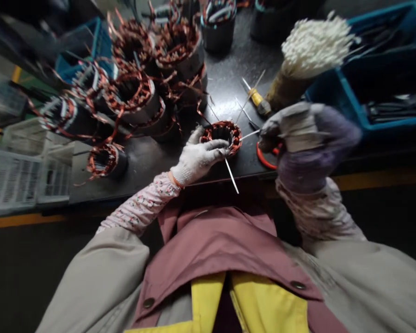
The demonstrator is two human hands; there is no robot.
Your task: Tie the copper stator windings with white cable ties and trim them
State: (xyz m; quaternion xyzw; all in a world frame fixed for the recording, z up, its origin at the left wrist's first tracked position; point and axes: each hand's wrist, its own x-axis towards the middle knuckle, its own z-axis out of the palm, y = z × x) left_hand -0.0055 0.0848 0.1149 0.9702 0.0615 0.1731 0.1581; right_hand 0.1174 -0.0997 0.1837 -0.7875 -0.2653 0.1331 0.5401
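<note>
A small motor stator (236, 147) with a ring of copper windings sits near the table's front edge. My left hand (199, 157), in a white glove, is closed on its near left side, fingers lying across the ring. One end of a white cord (232, 176) hangs from the near side over the table edge. Another length of cord runs from the ring's right side to my right hand (291, 132). That hand, gloved and blurred by motion, is closed on the cord at its fingertips. Red-handled scissors (266, 159) lie partly under my right hand.
Several wound stators (128, 95) stand stacked at the left and back. A yellow-handled tool (258, 99) lies behind my right hand. Beyond it stand a bundle of white cords (315, 44) and a blue bin (353, 99). Pale crates (12, 178) are at far left.
</note>
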